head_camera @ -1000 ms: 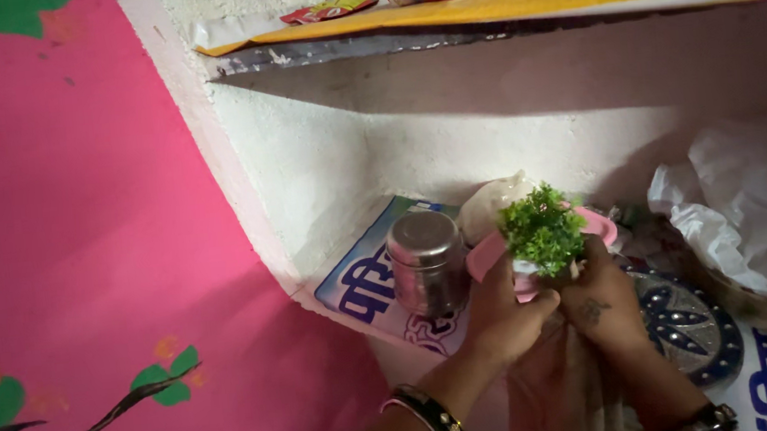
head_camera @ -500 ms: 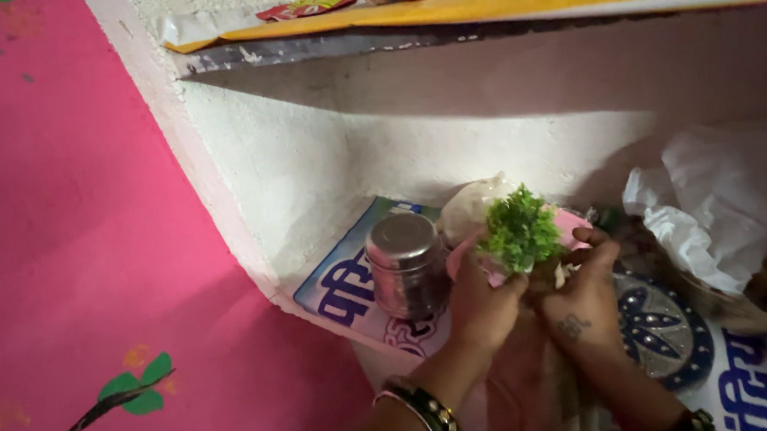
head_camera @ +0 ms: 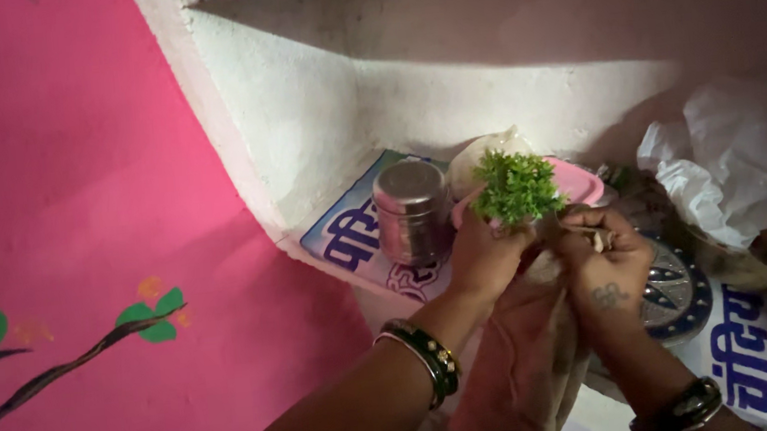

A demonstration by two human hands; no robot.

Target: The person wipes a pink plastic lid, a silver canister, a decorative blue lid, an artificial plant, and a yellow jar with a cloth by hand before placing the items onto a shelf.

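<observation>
My left hand point(head_camera: 483, 259) is closed around the base of a small green artificial plant point(head_camera: 516, 185), which stands upright above its fingers. My right hand point(head_camera: 604, 262), with a small tattoo on its back, is curled shut beside the plant's base and bunches the top of a dull pink cloth point(head_camera: 526, 360). The cloth hangs down between my two wrists. The plant's pot is hidden by my fingers.
A steel canister point(head_camera: 411, 211) stands left of my hands on a blue-and-white printed sheet point(head_camera: 346, 237) lining a white wall niche. Behind the plant lie a pink lidded box point(head_camera: 577, 181) and a white bag point(head_camera: 486, 149). Crumpled white plastic point(head_camera: 731, 167) and a round patterned plate point(head_camera: 682, 296) lie right.
The view has tilted down, so the upper shelf is out of sight. My right hand has curled shut lower beside the plant's base; the plant stays in my left hand.
</observation>
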